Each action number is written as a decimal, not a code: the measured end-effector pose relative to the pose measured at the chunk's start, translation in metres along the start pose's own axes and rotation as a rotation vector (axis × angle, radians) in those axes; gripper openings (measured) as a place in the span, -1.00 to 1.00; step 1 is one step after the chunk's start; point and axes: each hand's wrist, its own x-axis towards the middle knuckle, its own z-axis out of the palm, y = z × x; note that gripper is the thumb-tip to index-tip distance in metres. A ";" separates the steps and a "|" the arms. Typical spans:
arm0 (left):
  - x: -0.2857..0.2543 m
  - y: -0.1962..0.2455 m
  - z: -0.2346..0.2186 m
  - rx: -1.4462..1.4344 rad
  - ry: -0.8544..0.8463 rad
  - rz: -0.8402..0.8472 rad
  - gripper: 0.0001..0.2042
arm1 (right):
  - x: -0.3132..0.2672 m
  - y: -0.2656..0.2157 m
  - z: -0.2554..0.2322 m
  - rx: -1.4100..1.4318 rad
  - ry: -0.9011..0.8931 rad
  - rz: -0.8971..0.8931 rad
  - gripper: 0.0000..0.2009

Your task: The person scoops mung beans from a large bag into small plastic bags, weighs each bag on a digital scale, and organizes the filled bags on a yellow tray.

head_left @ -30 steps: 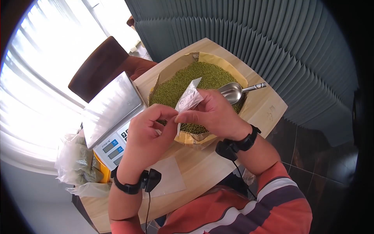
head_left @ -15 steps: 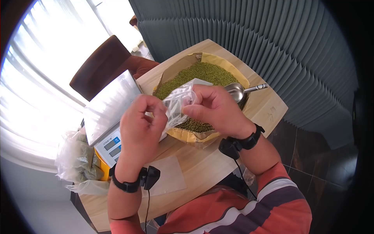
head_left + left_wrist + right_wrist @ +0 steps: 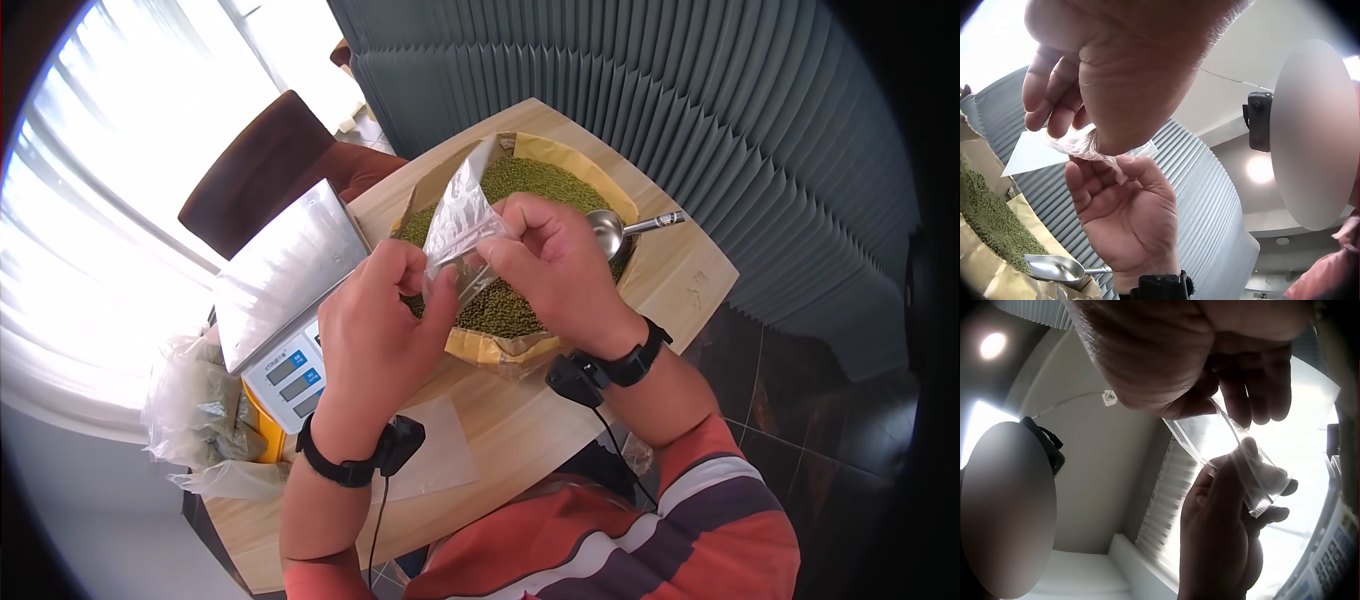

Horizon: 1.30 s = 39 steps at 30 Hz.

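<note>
A clear plastic bag [image 3: 462, 212] is stretched between the two hands above a paper sack of green beans. At its left edge, my left hand [image 3: 380, 315] pinches the film between thumb and fingers. My right hand [image 3: 562, 262] grips the opposite edge with thumb and curled fingers. In the right wrist view, two edges of the bag [image 3: 1252, 459] stand slightly apart, and the left thumb shows against the film. Small green beans [image 3: 540, 180] fill the sack [image 3: 470, 350] below. A metal scoop [image 3: 607, 232] lies on the beans, handle over the sack's rim.
A digital scale [image 3: 290, 275] with a flat metal pan stands left of the sack. Filled plastic bags [image 3: 205, 410] lie beyond the scale's near corner. A flat pale sheet [image 3: 430, 455] rests on the wooden table [image 3: 530, 420]. A brown chair [image 3: 265, 165] stands behind.
The left hand came away from the right, then moved back to the bag's edge and pinches it. The bag has swung upright and spread wider between the hands.
</note>
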 end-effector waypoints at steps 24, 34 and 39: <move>-0.016 -0.038 0.049 0.037 -0.216 0.042 -0.88 | 0.009 0.005 -0.049 -1.321 -0.356 0.235 -0.80; -0.029 -0.048 0.070 -0.008 -0.128 -0.027 -0.87 | 0.010 -0.044 -0.072 -1.349 -0.297 0.030 -0.72; -0.029 -0.052 0.075 -0.048 -0.070 -0.093 -0.85 | 0.026 -0.076 -0.114 -1.831 -0.423 0.172 -0.81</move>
